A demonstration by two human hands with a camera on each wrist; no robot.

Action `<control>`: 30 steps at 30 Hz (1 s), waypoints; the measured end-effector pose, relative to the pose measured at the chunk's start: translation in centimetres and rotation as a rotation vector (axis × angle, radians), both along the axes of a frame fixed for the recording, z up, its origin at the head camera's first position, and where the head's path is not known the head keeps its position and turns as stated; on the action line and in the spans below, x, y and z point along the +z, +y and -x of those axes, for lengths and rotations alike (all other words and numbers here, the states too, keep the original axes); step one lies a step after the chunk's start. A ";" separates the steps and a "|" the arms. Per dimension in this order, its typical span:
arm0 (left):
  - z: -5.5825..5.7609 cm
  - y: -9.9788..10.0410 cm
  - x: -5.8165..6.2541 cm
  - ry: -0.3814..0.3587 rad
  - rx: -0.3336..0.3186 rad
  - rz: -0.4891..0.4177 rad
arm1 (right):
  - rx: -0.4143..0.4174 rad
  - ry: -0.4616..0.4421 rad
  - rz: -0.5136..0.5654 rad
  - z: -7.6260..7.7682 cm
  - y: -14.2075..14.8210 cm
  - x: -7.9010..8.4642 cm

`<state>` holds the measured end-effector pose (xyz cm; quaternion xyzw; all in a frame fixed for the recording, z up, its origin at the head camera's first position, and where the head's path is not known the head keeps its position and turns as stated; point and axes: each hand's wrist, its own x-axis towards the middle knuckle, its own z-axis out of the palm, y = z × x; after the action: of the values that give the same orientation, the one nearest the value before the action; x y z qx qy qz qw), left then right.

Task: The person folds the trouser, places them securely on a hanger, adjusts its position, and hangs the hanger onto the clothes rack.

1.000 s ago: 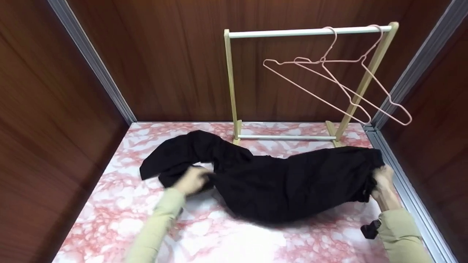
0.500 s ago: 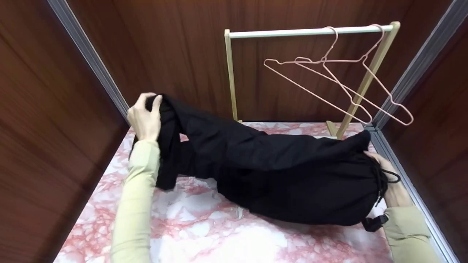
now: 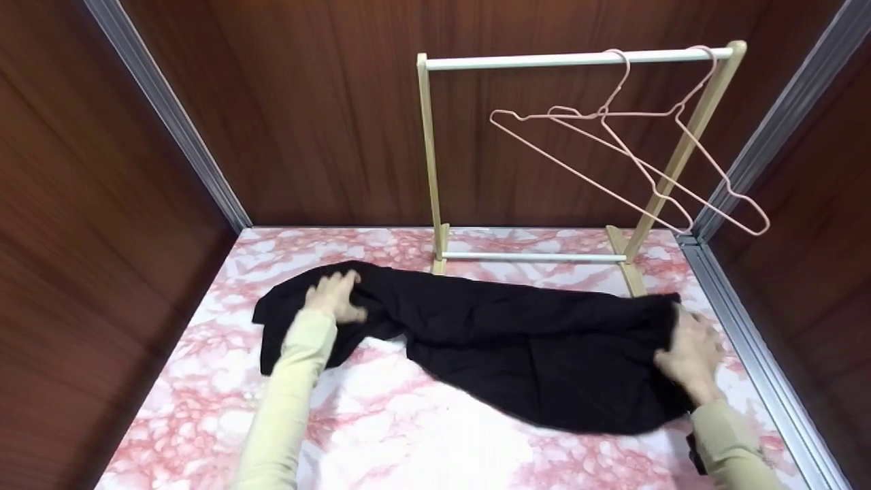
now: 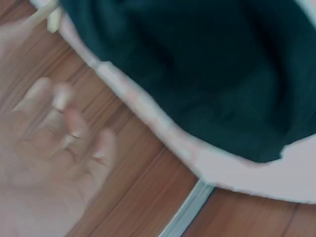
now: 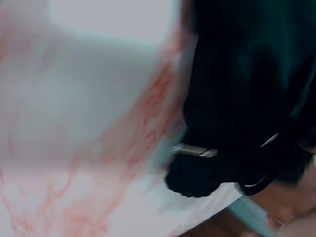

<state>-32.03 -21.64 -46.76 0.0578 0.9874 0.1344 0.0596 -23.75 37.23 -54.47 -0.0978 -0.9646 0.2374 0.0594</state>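
While the black garment (image 3: pixel 503 333) lies spread on the tabletop (image 3: pixel 408 422) before the rack (image 3: pixel 534 257), the left hand (image 3: pixel 333 299) and right hand (image 3: pixel 691 354), fingers loosely spread, are at its opposite ends.

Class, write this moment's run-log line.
black garment: on table; left hand: grip empty, over left end; right hand: grip empty, at right end; hangers: on rack

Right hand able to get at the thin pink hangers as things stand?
Likely yes: the right hand seems to hold nothing, and the black cloth garment lies low, leaving the way up to the thin pink hangers free.
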 end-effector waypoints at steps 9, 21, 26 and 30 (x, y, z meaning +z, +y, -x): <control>-0.9 0.0 -5.8 -0.110 0.256 0.009 | 0.409 0.290 -0.332 1.5 -6.1 -0.6; 0.1 -1.9 -3.1 0.361 0.565 -0.324 | 0.071 0.529 0.283 3.8 -7.5 2.8; 1.4 -2.6 2.4 0.655 0.654 -0.509 | -0.085 0.755 0.393 5.2 -7.4 6.6; 2.7 -2.1 6.3 0.681 0.668 -0.538 | -0.157 0.731 0.306 6.3 -7.4 8.4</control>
<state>-34.74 -23.75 -40.44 -0.2056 0.8463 0.3674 -0.3262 -30.04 29.87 -46.05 -0.0881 -0.8232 0.3920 0.4012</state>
